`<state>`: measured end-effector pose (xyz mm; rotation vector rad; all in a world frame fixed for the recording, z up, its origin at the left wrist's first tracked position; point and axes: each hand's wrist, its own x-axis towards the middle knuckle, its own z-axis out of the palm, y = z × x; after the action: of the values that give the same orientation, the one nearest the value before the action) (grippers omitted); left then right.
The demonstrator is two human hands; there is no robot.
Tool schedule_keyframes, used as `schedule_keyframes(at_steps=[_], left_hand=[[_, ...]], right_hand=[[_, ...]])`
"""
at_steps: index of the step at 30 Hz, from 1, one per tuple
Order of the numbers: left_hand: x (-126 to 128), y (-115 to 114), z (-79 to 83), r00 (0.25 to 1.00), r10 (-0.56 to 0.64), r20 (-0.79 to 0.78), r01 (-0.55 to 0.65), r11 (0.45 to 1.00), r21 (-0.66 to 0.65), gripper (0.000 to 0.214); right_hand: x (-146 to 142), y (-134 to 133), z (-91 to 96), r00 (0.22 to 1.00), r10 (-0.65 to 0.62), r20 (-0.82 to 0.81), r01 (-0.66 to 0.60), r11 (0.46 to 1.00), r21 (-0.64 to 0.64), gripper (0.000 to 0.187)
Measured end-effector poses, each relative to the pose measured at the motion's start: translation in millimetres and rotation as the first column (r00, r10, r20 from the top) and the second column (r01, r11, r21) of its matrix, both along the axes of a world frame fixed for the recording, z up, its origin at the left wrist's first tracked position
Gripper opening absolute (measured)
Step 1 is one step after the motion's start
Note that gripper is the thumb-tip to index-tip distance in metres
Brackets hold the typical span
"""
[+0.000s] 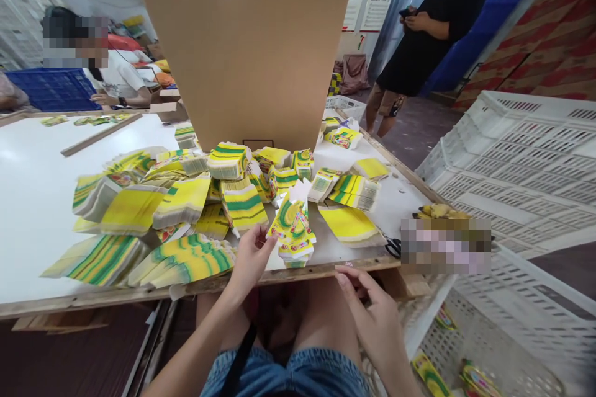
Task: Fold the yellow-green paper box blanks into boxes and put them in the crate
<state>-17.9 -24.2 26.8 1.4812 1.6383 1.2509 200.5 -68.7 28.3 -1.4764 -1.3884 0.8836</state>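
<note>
My left hand [249, 258] rests at the table's front edge, fingers and thumb touching the side of a small stack of yellow-green printed flat cartons [292, 229]; it looks partly curled on the stack. My right hand [372, 313] hovers below the table edge above my lap, fingers loosely spread, holding nothing. Several fanned bundles of the same yellow-green cartons [186, 198] are piled across the white table [32, 198].
A tall cardboard sheet [246, 49] stands upright behind the pile. White plastic crates [521, 155] are stacked at right, one low crate [488, 347] holding a few cartons. Black scissors [393, 248] lie near the edge. One person sits at far left, another stands at back right.
</note>
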Motion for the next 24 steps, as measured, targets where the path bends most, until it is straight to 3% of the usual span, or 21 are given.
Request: schedule_keyframes(at_steps=[3, 6, 9, 10, 13, 16, 19, 24], left_hand=[[12.8, -30.2, 15.8, 0.974, -0.204, 0.097, 0.204, 0.979, 0.008, 0.019], [23.4, -59.3, 20.7, 0.904, -0.417, 0.096, 0.419, 0.908, 0.000, 0.018], [20.9, -72.8, 19.8, 0.843, -0.518, 0.141, 0.527, 0.850, -0.027, 0.016], [17.9, -73.9, 19.3, 0.814, -0.543, 0.207, 0.560, 0.828, -0.029, 0.027], [10.6, -73.0, 17.8, 0.658, -0.573, 0.489, 0.644, 0.764, 0.030, 0.070], [12.2, -72.9, 18.0, 0.507, -0.558, 0.657, 0.688, 0.721, 0.082, 0.068], [18.0, -76.1, 18.8, 0.522, -0.524, 0.673, 0.664, 0.745, 0.065, 0.062], [21.3, -79.4, 12.2, 0.689, -0.405, 0.601, 0.496, 0.868, 0.017, 0.045]], right_hand=[[-13.6, 0.6, 3.0, 0.945, -0.044, -0.325, 0.026, 0.998, -0.060, 0.046], [-22.1, -1.7, -1.4, 0.874, -0.048, -0.484, 0.001, 0.995, -0.096, 0.041], [-21.6, -7.6, -4.2, 0.870, 0.012, -0.492, -0.067, 0.993, -0.093, 0.031], [-20.3, -10.0, -4.2, 0.880, 0.049, -0.473, -0.099, 0.992, -0.083, 0.029], [-18.9, -17.4, -5.7, 0.889, 0.220, -0.402, -0.270, 0.960, -0.071, 0.028], [-24.3, -24.7, -12.8, 0.824, 0.335, -0.458, -0.410, 0.909, -0.072, 0.030], [-32.2, -30.3, -19.9, 0.764, 0.306, -0.569, -0.399, 0.916, -0.043, 0.030], [-36.9, -34.5, -17.2, 0.849, 0.230, -0.475, -0.302, 0.950, -0.080, 0.031]])
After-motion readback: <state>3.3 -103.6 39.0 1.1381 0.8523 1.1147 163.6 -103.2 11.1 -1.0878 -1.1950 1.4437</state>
